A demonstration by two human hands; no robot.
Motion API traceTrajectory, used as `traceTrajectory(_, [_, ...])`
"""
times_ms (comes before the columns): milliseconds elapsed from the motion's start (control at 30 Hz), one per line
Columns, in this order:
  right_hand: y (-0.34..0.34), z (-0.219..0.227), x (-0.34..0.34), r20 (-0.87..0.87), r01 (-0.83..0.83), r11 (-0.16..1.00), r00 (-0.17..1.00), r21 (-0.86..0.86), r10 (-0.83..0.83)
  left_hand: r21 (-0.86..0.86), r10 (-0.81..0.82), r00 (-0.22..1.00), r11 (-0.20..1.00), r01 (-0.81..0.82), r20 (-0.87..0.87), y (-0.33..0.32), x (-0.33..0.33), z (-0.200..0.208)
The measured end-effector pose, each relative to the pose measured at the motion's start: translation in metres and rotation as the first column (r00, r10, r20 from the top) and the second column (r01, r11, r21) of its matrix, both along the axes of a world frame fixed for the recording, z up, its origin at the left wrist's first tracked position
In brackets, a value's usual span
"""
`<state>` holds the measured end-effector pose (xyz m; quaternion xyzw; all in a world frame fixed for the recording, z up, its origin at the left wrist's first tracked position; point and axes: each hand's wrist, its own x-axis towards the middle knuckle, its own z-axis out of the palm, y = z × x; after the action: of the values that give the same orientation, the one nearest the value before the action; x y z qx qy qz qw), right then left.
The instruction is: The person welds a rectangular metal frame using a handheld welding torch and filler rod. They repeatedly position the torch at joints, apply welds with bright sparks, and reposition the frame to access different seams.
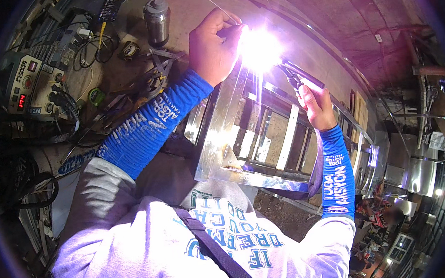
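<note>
A white-violet welding arc (262, 49) glares at the top corner of a shiny metal frame (213, 144), washing out the spot around it. My left hand (217, 45) is closed just left of the glare, pinching a thin filler rod (213, 3); the rod's tip is lost in the light. From the right, my right hand (316, 108) grips a dark welding torch (292, 76), its head pointing into the arc. Blue sleeves cover both forearms. The frame has several crossbars and stands in front of my chest.
A welding machine (35, 89) with a red display and cables sits at left. Near it are a steel tumbler (157, 25), a green tape measure (96, 97), another tape measure (129, 50) and scattered tools. Metal sheets (421, 175) lean at right. A person (390, 215) appears farther off.
</note>
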<state>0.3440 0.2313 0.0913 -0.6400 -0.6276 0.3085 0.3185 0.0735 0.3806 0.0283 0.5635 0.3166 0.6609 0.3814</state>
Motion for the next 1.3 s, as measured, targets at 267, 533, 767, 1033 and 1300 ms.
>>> traceTrajectory(267, [-0.005,-0.006,0.019,0.045,0.112,0.988,0.993,-0.106,-0.107,0.031,-0.056,0.998,0.998,0.056,0.002,-0.002,0.001,0.001])
traceTrajectory(533, [-0.003,0.003,0.026,0.127,0.095,0.968,0.99,-0.232,-0.067,0.033,-0.05,0.999,0.998,0.05,-0.02,-0.002,0.0,0.0])
traceTrajectory(767, [-0.001,0.006,-0.007,0.132,0.079,0.997,0.988,0.021,-0.081,0.026,-0.031,0.997,0.999,0.032,-0.065,0.001,-0.001,-0.003])
traceTrajectory(1033, [0.003,0.006,-0.009,-0.002,0.017,1.0,1.0,0.01,-0.017,-0.093,-0.076,0.993,0.992,0.085,0.094,-0.003,0.001,0.0])
traceTrajectory(1300, [-0.013,-0.004,0.006,-0.171,0.153,0.988,0.973,-0.028,-0.156,0.043,-0.08,0.997,0.996,0.079,0.024,0.001,0.003,-0.005])
